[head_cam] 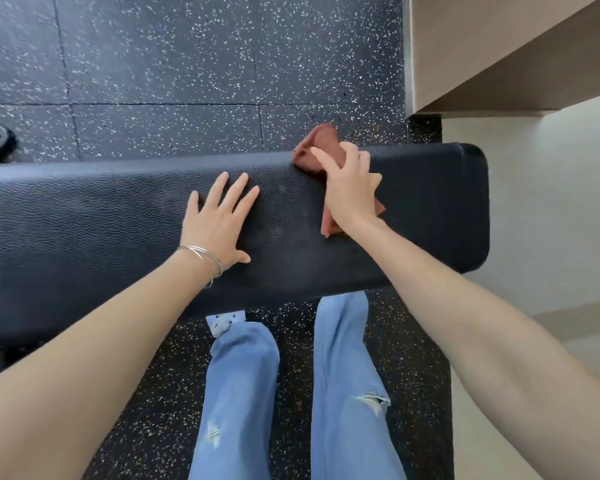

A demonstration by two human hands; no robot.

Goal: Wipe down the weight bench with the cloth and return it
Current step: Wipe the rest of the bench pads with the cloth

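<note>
Head view, right hand (352, 197) grasping cloth (321, 142) on weight bench (84, 220), left hand (217, 228) flat, fingers (237, 192) released.

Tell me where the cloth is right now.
In the head view, the cloth sits under the right hand at the far edge of the bench, near its right end.

A matt, pebbled leather-like cover was seen on the bench pad (118, 216); the cloth (321, 143) looked soft and napped, the floor (153, 64) speckled rubber.
</note>
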